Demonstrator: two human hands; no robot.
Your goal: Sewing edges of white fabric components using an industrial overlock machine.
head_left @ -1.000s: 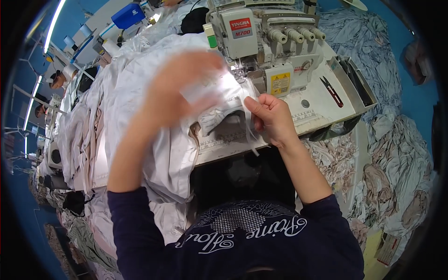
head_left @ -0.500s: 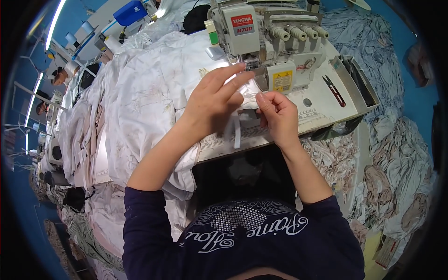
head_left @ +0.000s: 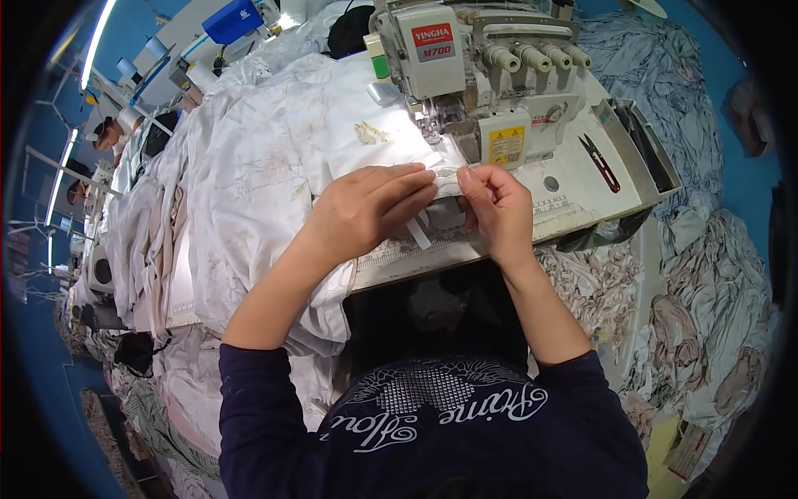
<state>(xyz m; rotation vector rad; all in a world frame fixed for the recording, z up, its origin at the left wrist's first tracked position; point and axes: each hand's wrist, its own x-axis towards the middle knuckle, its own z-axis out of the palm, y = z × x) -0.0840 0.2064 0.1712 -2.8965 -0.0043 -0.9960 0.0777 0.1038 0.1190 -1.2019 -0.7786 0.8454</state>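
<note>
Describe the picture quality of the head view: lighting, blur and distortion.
Head view: bright, even light, soft shadows only; the left hand and right hand on the white fabric are sharp, with no motion blur; fisheye bends the sewing machine table edge, and a dark rim vignettes the corners; a ceiling lamp glares at upper left.

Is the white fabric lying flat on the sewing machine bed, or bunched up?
Mostly bunched: the white fabric heaps in folds left of the sewing machine; only the edge pinched by the left hand and right hand lies flat.
</note>
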